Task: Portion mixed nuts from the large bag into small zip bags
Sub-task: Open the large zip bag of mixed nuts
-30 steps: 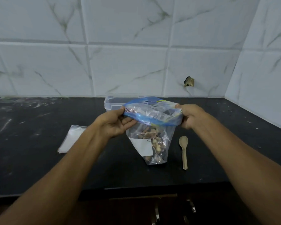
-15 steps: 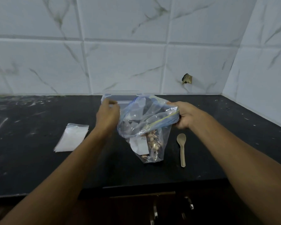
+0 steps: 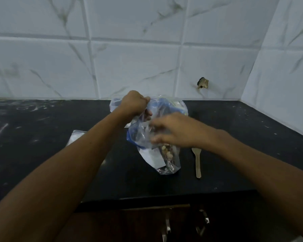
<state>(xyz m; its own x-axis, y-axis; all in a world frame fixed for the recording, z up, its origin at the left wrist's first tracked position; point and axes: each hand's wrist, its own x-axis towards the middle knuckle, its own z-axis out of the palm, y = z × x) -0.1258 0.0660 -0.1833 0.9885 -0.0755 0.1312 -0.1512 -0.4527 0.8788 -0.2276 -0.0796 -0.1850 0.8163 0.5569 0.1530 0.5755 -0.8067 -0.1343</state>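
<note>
The large clear zip bag with a blue seal stands on the black counter, mixed nuts and a white label showing near its bottom. My left hand grips the far side of the bag's mouth in a fist. On the near side of the mouth, my right hand lies against the plastic, blurred by motion, so its hold is unclear. A flat pile of small zip bags lies to the left, partly hidden by my left forearm.
A wooden spoon lies just right of the bag, handle toward me. A clear plastic container stands behind the bag near the tiled wall. Cabinet handles show below the counter's front edge.
My left hand moved from the bag's left rim to its far rim. My right hand left the right rim and came to the near side. The bag's mouth is now spread wider.
</note>
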